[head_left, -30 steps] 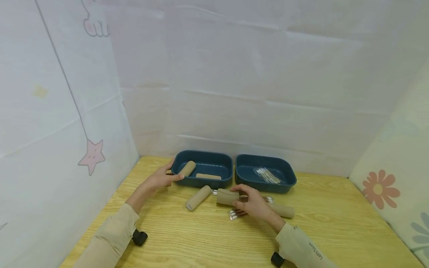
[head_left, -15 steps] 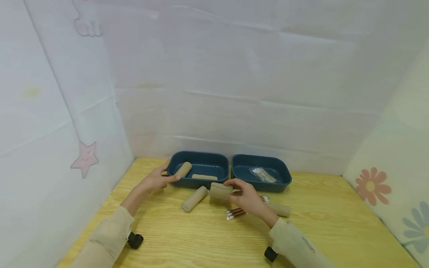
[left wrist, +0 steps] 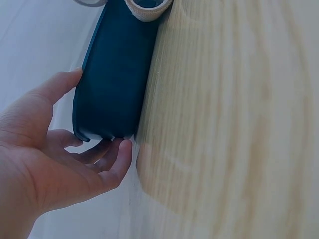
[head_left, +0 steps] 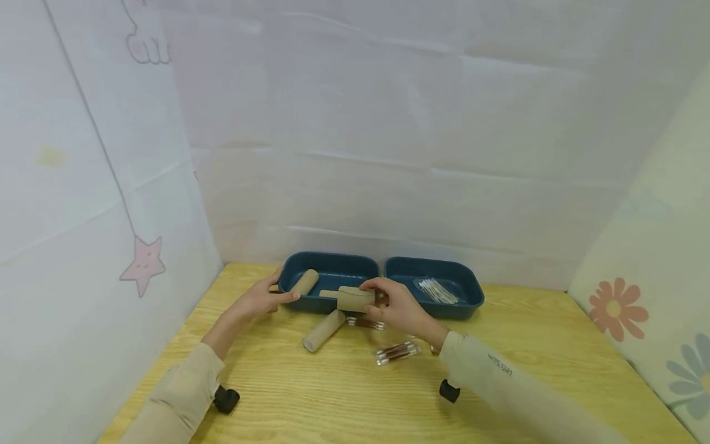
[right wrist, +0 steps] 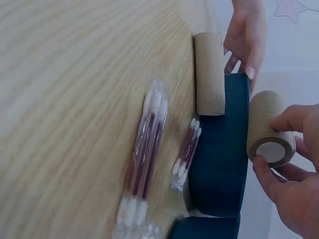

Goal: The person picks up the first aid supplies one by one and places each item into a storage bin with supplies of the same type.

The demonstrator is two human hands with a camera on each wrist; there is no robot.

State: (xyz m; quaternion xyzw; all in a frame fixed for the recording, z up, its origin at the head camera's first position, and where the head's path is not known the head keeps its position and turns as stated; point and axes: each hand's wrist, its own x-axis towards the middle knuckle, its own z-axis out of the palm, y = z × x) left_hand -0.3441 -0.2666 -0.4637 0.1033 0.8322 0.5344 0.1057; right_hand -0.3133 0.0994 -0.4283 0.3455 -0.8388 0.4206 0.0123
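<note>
My right hand [head_left: 400, 310] pinches a tan elastic bandage roll [head_left: 354, 299] between thumb and fingers, raised over the front edge of the left blue tray [head_left: 310, 303]. In the right wrist view the roll's pale round core [right wrist: 271, 152] faces the camera. My left hand [head_left: 263, 297] grips that tray's left end; in the left wrist view the thumb lies at its rim and the fingertips touch its end. Inside the tray are a tilted bandage roll [head_left: 306, 282] and another [head_left: 328, 293], mostly hidden by the front wall. One more bandage roll [head_left: 324, 332] lies in front, on the table.
A second blue tray [head_left: 463, 310] stands on the right, holding a clear packet of white cotton swabs [head_left: 435, 290]. Packets of brown-stemmed swabs [head_left: 397, 353] lie on the wooden table [head_left: 333, 394]. A white printed sheet [head_left: 360, 135] rises behind the trays.
My right hand has lifted the bandage roll from among the swab packets and carried it left and back to the left tray's front edge. The left hand stays on the tray's end.
</note>
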